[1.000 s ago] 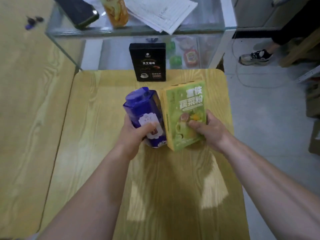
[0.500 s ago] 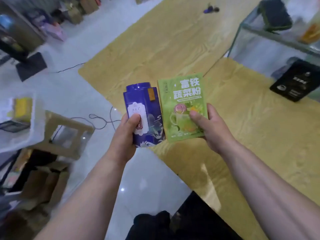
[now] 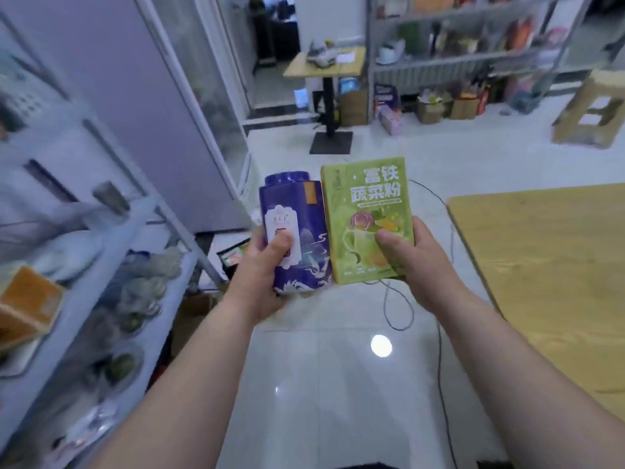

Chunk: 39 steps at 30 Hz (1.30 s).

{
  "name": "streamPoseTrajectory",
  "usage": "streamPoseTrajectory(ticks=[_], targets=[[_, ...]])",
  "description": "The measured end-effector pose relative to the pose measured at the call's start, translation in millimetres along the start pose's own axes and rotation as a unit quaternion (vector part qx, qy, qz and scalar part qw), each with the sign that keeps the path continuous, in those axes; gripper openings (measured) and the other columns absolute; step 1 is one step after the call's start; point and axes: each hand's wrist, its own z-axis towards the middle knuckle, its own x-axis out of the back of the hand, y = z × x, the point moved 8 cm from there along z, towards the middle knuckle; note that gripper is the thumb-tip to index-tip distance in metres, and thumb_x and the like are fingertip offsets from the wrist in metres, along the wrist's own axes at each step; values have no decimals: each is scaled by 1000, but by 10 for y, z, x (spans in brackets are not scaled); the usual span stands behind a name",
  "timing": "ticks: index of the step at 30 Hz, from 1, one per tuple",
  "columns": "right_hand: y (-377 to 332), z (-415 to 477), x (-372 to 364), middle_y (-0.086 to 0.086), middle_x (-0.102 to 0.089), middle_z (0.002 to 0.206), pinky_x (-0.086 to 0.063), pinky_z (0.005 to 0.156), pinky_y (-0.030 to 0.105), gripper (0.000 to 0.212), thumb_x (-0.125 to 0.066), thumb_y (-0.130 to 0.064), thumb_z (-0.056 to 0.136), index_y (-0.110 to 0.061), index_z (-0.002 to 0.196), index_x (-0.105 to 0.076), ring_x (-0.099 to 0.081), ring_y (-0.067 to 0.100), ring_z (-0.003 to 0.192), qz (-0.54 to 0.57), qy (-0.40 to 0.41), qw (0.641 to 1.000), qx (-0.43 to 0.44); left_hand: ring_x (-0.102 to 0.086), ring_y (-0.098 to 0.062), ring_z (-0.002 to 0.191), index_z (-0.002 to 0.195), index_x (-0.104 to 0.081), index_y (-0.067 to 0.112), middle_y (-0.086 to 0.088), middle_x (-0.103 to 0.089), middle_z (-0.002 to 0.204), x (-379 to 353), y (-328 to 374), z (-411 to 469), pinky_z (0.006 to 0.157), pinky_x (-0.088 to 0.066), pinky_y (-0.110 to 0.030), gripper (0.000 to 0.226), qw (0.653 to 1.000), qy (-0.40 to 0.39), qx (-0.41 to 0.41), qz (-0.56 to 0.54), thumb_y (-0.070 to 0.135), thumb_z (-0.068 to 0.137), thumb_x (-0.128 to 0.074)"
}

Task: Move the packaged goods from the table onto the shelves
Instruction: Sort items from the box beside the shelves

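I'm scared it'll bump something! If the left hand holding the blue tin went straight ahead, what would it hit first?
Probably nothing soon. The left hand grips the blue tin over open floor; the first thing ahead looks like the small table on its black stand, though depth is unclear.

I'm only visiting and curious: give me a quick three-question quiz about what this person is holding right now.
1. True or false: the right hand holds the green box upright.
2. Multiple choice: the left hand grips A) a blue tin, B) a black box, C) nothing.
3. Fill in: the wooden table lies on the person's ____ side.
Key: 1 true; 2 A; 3 right.
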Motion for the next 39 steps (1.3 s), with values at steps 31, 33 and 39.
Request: streamPoseTrajectory(ticks=[31, 33, 39], targets=[[-618, 2529, -5673, -17, -74, 108, -60, 82, 33, 26, -68, -41, 93, -40, 118, -61, -73, 6, 95, -52, -546, 833, 79, -74, -32, 98, 127, -56, 26, -8, -74, 116, 3545, 2030, 553, 74, -60, -45, 60, 839, 497, -215, -54, 38, 73, -80], [-645, 2676, -5779, -17, -74, 107, -59, 72, 22, 23, -65, -36, 95, -38, 118, -61, -73, 4, 93, -50, -567, 819, 76, -74, -32, 99, 131, -54, 26, -7, -74, 116, 3579, 2048, 716, 74, -60, -44, 73, 833, 505, -220, -52, 42, 66, -83], [-515, 3024, -6213, -7, -74, 115, -60, 84, 39, 27, -60, -28, 100, -36, 126, -59, -73, 18, 102, -44, -607, 794, 4, -74, -31, 100, 130, -54, 32, -3, -75, 115, 3742, 2176, 1041, 72, -61, -42, 101, 840, 493, -219, -50, 60, 42, -94]])
